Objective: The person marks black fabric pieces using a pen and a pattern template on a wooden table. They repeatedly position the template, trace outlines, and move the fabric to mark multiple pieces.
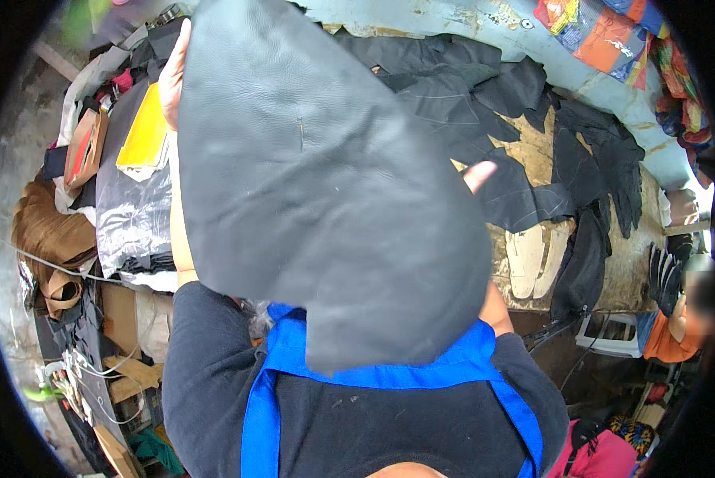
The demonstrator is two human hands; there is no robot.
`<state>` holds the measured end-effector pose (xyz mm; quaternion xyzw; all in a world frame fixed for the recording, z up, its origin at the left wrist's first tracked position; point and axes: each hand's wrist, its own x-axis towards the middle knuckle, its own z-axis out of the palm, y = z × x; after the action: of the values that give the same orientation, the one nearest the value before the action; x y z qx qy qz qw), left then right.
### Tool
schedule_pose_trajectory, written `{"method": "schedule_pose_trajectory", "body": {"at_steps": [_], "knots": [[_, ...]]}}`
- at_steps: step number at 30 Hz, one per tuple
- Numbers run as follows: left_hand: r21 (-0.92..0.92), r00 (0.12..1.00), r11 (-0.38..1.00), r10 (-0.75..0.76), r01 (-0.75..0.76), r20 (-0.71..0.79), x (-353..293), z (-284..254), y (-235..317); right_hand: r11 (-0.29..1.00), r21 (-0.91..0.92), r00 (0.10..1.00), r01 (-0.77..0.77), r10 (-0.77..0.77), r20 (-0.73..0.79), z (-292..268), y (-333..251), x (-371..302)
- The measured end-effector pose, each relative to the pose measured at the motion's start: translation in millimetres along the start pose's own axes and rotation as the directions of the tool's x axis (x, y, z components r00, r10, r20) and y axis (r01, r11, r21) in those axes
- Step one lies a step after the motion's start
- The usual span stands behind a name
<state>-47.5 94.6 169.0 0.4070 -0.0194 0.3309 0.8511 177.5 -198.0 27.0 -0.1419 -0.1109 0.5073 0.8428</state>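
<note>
A large dark grey leather piece [334,191] is held up close in front of my chest and fills the middle of the view. It has a small slit-like mark in its upper part and a notch at its lower left edge. My left hand [173,76] grips its upper left edge, with only part of the hand showing. At its right edge my right hand [479,175] holds it from behind. Just the thumb shows there; the other fingers are hidden by the leather.
Beyond lies a worn wooden table with dark cut pieces [525,175] and pale templates [533,255]. Left are a yellow pad [145,127], an open cardboard box [85,151] and brown material [51,227]. A person in orange [676,331] and a white plastic stool [608,334] are at right.
</note>
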Motion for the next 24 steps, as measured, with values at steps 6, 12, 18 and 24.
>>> {"method": "schedule_pose_trajectory", "body": {"at_steps": [6,12,18,24], "knots": [[0.081,1.000,0.997,-0.018,0.019,-0.013,-26.2,-7.3,3.3,0.933,-0.358,0.996,0.026,0.006,0.087,54.7,-41.0,-17.2],[0.287,0.868,0.918,-0.107,0.274,-0.485,-42.2,-30.6,-54.1,0.702,-0.706,0.995,0.096,-0.093,0.042,36.3,-77.2,3.6],[0.797,0.901,0.420,-0.184,0.434,-0.394,-60.1,-44.0,-138.8,0.250,-0.956,0.952,-0.155,-0.219,-0.212,-45.3,-45.2,18.2],[0.963,0.961,0.066,-0.103,0.263,-0.256,32.7,-30.2,-63.2,0.462,-0.887,0.964,0.017,-0.242,-0.108,-49.0,-47.6,21.7]]}}
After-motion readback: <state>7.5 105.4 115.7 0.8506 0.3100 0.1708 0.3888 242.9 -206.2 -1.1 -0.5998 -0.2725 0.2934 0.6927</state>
